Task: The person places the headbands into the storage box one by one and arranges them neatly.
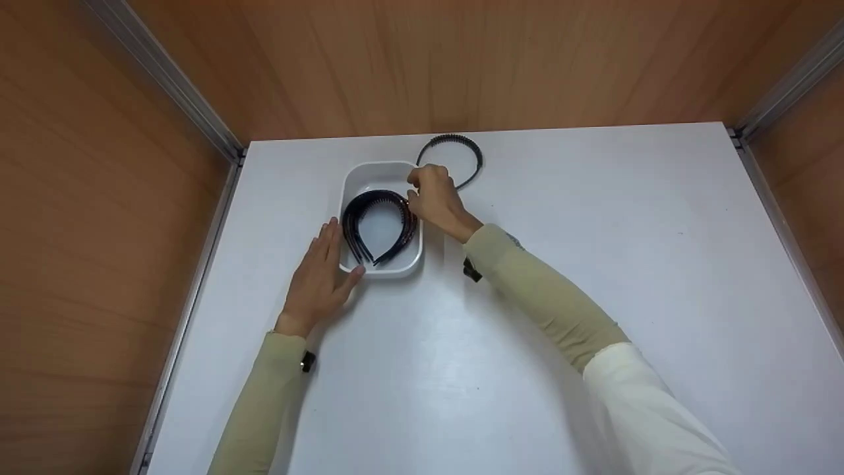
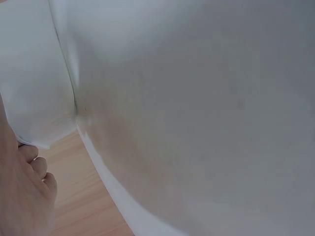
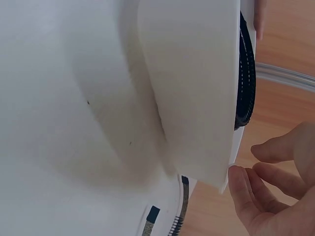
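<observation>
A white plastic container [image 1: 374, 272] stands on the white table, holding several black headbands [image 1: 356, 227] nested together with their ends toward me. My left hand [image 1: 315, 284] lies along its left side, fingers extended, thumb at the front corner. At the back right corner, my right hand [image 1: 436, 198] has its fingertips right at the rim. The right wrist view shows a gap between thumb [image 3: 280, 147] and fingers [image 3: 243, 191], with nothing in it. Just beyond that hand, a toothed black headband [image 1: 455, 138] lies on the table outside the container, partly covered by the hand.
A wood-grain panel [image 1: 461, 66] rises behind the table's back edge, close to the loose headband. Another wooden panel [image 1: 99, 231] with a metal rail [image 1: 191, 310] runs along the left. White table surface [image 1: 626, 218] extends to the right of the container.
</observation>
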### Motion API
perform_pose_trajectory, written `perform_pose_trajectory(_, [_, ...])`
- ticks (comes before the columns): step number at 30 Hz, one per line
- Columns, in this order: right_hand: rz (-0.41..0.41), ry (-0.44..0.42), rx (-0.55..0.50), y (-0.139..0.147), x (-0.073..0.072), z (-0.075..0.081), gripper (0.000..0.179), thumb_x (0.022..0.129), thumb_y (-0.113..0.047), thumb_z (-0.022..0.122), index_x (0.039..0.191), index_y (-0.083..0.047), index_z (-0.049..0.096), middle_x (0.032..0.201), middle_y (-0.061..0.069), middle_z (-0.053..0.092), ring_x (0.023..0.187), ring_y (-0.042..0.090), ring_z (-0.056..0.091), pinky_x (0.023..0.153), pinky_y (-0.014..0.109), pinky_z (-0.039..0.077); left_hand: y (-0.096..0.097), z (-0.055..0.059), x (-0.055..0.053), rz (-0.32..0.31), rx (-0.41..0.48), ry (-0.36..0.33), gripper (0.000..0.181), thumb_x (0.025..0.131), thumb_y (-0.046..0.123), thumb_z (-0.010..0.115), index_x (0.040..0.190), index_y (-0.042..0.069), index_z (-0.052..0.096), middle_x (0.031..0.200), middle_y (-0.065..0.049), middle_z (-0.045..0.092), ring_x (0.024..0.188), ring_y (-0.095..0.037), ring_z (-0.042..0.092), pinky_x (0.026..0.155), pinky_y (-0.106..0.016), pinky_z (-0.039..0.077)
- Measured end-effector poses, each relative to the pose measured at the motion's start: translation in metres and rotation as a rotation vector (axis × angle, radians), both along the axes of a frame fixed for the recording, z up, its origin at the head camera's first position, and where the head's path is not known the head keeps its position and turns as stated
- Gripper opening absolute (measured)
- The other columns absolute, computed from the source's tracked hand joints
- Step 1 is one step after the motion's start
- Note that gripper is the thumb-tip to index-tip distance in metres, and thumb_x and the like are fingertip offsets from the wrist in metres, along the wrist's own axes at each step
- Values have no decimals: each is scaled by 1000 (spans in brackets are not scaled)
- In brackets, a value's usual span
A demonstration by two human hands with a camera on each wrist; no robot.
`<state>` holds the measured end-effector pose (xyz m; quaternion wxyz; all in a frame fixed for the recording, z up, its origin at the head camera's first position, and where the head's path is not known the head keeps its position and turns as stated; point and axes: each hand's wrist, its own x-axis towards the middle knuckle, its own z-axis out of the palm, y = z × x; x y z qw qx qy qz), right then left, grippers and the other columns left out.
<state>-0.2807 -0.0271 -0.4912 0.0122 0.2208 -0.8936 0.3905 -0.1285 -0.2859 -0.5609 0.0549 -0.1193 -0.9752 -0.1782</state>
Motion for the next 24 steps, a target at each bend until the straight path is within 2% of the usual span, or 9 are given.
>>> perform_pose_trajectory(4, [-3,21,-24,4,-4,-1,25,93,1,67,113,12,77,103,25,74,96,34,71,86,46,63,0,-1,-1,-4,-9,5,92,109,55,51,172,3,10,181,-10,9,168,-28,10,138,-44,13])
perform_pose_trajectory(11, [-26,1,-21,13,-18,-1,27,94,-2,69,116,11,77,107,25,75,99,34,73,89,44,63,-1,0,-1,-1,0,-7,92,108,55,53,172,3,9,181,-10,9,168,-28,9,138,-43,12])
perform_pose_trajectory(18, [-45,6,-35,25,-35,0,26,95,-2,68,115,11,77,111,26,76,101,35,74,89,44,63,-2,-1,1,-16,14,25,91,108,51,55,171,2,11,180,-14,13,167,-31,13,137,-46,16])
perform_pose_trajectory(24, [-84,-12,-31,32,-48,2,27,97,-8,70,119,7,77,113,22,77,103,31,73,92,42,63,-6,-1,2,-18,28,47,91,107,50,57,171,2,13,180,-15,15,167,-32,15,137,-47,16])
